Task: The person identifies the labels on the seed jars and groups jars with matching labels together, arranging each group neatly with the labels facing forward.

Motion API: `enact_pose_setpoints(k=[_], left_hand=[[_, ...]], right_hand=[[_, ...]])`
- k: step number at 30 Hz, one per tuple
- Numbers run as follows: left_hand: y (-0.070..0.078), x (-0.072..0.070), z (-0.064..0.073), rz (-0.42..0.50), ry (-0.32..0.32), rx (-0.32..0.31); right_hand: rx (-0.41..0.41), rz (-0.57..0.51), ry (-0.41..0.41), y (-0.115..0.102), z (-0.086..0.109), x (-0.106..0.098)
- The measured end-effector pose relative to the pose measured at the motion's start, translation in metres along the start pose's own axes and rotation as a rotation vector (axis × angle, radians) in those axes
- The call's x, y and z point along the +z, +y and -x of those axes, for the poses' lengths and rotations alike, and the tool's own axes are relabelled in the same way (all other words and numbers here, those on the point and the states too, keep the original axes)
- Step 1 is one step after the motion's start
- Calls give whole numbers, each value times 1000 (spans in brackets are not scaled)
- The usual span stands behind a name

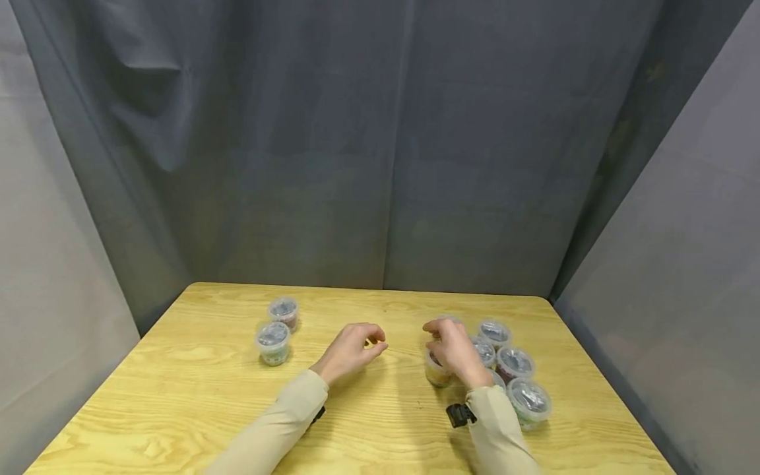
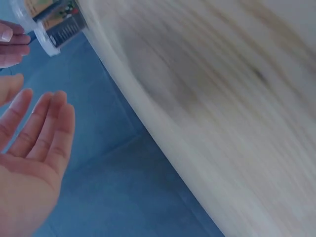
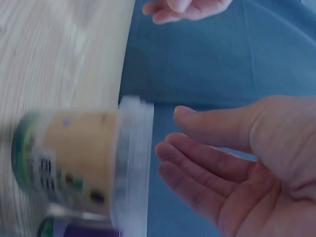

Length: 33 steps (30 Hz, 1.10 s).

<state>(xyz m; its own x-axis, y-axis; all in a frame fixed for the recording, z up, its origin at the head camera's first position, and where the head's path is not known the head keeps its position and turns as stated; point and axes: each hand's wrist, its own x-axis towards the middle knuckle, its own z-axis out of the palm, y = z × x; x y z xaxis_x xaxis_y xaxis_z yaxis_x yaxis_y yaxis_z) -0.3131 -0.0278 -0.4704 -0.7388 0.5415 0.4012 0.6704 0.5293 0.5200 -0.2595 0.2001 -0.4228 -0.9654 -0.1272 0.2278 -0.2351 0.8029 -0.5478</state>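
Note:
My left hand point(image 1: 351, 349) hovers over the middle of the table, its fingers loosely bent and nothing in them. In the left wrist view that hand point(image 2: 34, 153) shows a bare palm. On the other side, my right hand point(image 1: 456, 349) is above a group of lidded plastic tubs, nearest a tub with yellow contents point(image 1: 437, 373). The right wrist view has this tub point(image 3: 84, 158) with its clear lid just short of the fingertips of the right hand point(image 3: 222, 168), which hold nothing. A purple-labelled tub point(image 3: 89, 229) is beside it.
Several more lidded tubs point(image 1: 515, 361) stand at the right of the wooden table point(image 1: 196, 396). Two tubs, a greenish one point(image 1: 274, 343) and a reddish one point(image 1: 284, 312), stand at the left. Grey curtains point(image 1: 380, 145) hang behind and at both sides.

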Motion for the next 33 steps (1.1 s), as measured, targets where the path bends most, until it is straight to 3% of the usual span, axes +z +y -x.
enact_pose_setpoints(k=[4,9,17,27,33], left_hand=[[11,10,-7,15,-36,29],[23,25,-10,48,-91,52],[38,41,-12,39,-155,105],[51,51,-17,60,-179,110],[56,56,-19,69,-204,59]], right_hand=[[19,5,-6,12,6,-10],[43,40,-71,24,14,-17],[19,92,-151,37,20,-25],[-33,94,-226,46,18,-31],[-70,72,-240,50,18,-31]])
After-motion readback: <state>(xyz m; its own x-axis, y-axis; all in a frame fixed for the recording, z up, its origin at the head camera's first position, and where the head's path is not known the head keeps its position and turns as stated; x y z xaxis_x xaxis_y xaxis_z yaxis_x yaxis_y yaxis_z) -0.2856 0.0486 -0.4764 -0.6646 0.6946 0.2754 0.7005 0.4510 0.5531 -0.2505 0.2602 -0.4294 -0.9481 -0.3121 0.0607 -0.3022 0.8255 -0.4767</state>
